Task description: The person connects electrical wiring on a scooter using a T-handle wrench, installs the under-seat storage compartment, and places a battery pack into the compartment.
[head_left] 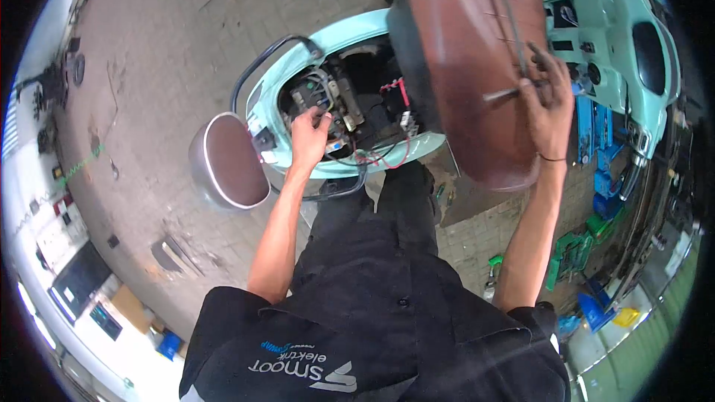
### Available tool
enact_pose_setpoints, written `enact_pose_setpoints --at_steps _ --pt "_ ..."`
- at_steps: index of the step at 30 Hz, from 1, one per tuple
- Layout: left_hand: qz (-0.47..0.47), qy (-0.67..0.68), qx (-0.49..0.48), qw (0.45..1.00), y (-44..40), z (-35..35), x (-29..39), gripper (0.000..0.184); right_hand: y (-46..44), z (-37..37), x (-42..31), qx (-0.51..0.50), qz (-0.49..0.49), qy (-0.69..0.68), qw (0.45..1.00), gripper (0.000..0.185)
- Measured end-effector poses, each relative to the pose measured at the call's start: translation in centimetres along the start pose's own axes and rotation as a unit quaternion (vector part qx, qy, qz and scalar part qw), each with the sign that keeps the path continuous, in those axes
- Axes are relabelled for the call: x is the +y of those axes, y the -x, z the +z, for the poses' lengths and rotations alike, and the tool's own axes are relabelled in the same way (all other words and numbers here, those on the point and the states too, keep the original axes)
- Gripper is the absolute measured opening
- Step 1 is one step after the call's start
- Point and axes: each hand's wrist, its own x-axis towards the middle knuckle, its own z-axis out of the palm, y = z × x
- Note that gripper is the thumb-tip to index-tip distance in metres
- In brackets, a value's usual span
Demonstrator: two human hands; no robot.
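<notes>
A mint-green scooter (pixel 346 28) stands before me with its brown seat (pixel 477 67) tipped up, baring the compartment under it. My left hand (pixel 309 138) reaches into the left part of that compartment. Its thumb and fingers are pinched together beside grey cables and connectors (pixel 316 85); whatever lies between them is too small to make out. My right hand (pixel 551 97) is closed around a screwdriver (pixel 500 94), whose metal shaft points left across the seat. A bit of blue shows at the far side of that hand. A red cable (pixel 404 93) with a pale connector lies in the compartment.
A brown padded backrest (pixel 231 160) sits at the scooter's left end, beside a dark grab rail (pixel 257 67). The front panel and handlebar (pixel 633 52) are at the right. Blue metal stand parts (pixel 588 134) and a green tool case (pixel 570 257) lie on the paved floor.
</notes>
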Motion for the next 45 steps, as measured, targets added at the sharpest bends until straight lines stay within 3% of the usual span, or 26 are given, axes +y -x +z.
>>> enact_pose_setpoints --at_steps 3,4,6,7,9,11,13,15,17,19,20,22,26,29,30,32,34,35,36,38,39,40,41,43,45 --pt "0.054 0.059 0.043 0.996 1.0 -1.0 -2.7 0.023 0.1 0.5 -1.1 -0.019 0.174 -0.129 0.976 0.038" --pt "0.004 0.063 0.012 0.998 1.4 -2.0 -2.0 0.021 -0.2 0.6 -2.1 -0.023 0.171 -0.124 0.977 0.038" --pt "-0.048 0.072 -0.02 0.996 1.9 -3.3 -1.3 0.019 -0.5 0.8 -3.6 0.057 0.002 0.105 0.993 0.033" --pt "-0.047 0.083 -0.023 0.995 2.1 -3.6 -1.1 0.02 0.0 1.8 -5.8 0.148 0.038 0.058 0.987 0.025" --pt "-0.041 0.086 -0.033 0.995 2.3 -4.2 -0.4 0.021 2.2 3.8 -8.7 0.231 0.03 0.055 0.971 0.019" --pt "-0.045 0.091 -0.038 0.994 2.5 -4.3 -0.7 0.02 3.6 6.9 -13.8 0.068 -0.053 0.027 0.996 0.017" --pt "-0.052 0.111 -0.043 0.992 2.6 -4.2 -0.6 0.02 5.6 13.8 -14.8 -0.069 0.149 -0.122 0.979 0.021" --pt "-0.037 0.114 -0.041 0.992 3.1 -4.0 -1.7 0.019 10.0 24.0 -9.4 -0.156 0.294 -0.111 0.936 0.034" --pt "-0.038 0.141 -0.04 0.988 3.7 -4.2 -1.5 0.019 10.7 31.3 -5.8 -0.255 0.362 0.017 0.897 0.038" --pt "-0.055 0.139 -0.042 0.988 4.6 -5.2 -0.5 0.018 11.2 37.2 -1.2 -0.245 0.514 0.031 0.821 0.041" --pt "-0.072 0.141 -0.038 0.987 5.1 -5.5 -0.4 0.017 12.5 40.4 2.2 -0.243 0.519 0.03 0.819 0.041" --pt "-0.102 0.144 -0.043 0.983 6.1 -6.0 -1.7 0.017 14.6 43.3 6.6 -0.327 0.561 0.005 0.76 0.042" --pt "-0.109 0.187 -0.025 0.976 6.8 -5.9 -2.9 0.016 12.5 38.4 3.0 -0.227 0.614 -0.033 0.756 0.04" --pt "-0.132 0.206 -0.041 0.969 5.9 -5.2 -2.2 0.018 12.3 33.3 -1.2 -0.207 0.535 -0.2 0.794 0.038" --pt "-0.108 0.194 -0.056 0.974 5.4 -4.8 -1.5 0.021 13.0 31.8 -2.8 -0.204 0.53 -0.23 0.791 0.037" --pt "-0.077 0.181 -0.077 0.977 4.2 -3.5 -0.3 0.026 14.5 27.8 -6.8 -0.143 0.427 -0.228 0.863 0.033" --pt "0.003 0.137 -0.117 0.984 3.0 -1.7 0.8 0.039 14.8 24.1 -10.6 -0.154 0.359 -0.288 0.874 0.029" --pt "-0.027 0.134 -0.209 0.968 2.5 -2.0 2.3 0.048 15.1 23.0 -11.7 -0.162 0.369 -0.286 0.869 0.028" --pt "0.043 0.187 -0.228 0.954 2.3 -0.8 2.5 0.042 15.5 22.2 -12.4 -0.167 0.377 -0.284 0.865 0.028" --pt "0.135 0.127 -0.321 0.929 2.7 -0.2 5.0 0.03 17.6 21.7 -12.4 -0.128 0.359 -0.273 0.883 0.027" --pt "0.133 0.054 -0.37 0.918 2.8 -0.1 6.3 0.022 18.1 21.2 -12.5 -0.109 0.349 -0.275 0.889 0.032" --pt "0.198 -0.023 -0.344 0.918 3.3 0.3 7.1 0.025 18.5 20.7 -12.6 -0.089 0.337 -0.279 0.895 0.037" --pt "0.193 -0.022 -0.341 0.92 3.7 0.8 7.4 0.025 18.9 20.2 -12.8 -0.076 0.34 -0.283 0.894 0.037" --pt "0.195 -0.029 -0.321 0.926 4.7 2.0 7.1 0.027 18.9 18.3 -13.9 0.033 0.355 -0.397 0.846 0.044" --pt "0.203 -0.109 -0.318 0.92 5.2 2.9 6.6 0.03 20.2 17.4 -14.2 0.206 0.417 -0.621 0.63 0.045"
